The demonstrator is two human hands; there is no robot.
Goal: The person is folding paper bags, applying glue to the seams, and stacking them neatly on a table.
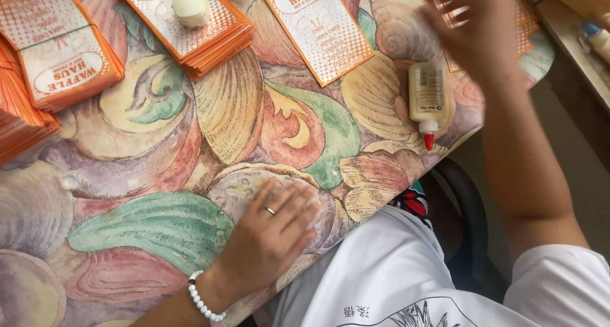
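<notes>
My left hand (273, 228) lies flat, palm down, on the patterned tablecloth (190, 174) near the table's front edge, with a ring on one finger and a white bead bracelet at the wrist. It holds nothing. My right hand (476, 28) is blurred at the top right, fingers spread over an orange-and-white paper sheet (524, 32). I cannot tell whether it grips the sheet. A glue bottle (427, 101) with a red tip lies on the table just below that hand. A single orange-and-white sheet (319, 30) lies left of it.
Stacks of orange-and-white sheets sit at the top left (57, 54) and top middle (190, 28), the latter with a small pale round lid (190, 7) on it. A blue-capped bottle (597, 38) rests on a ledge at the far right. A dark chair (464, 219) is below.
</notes>
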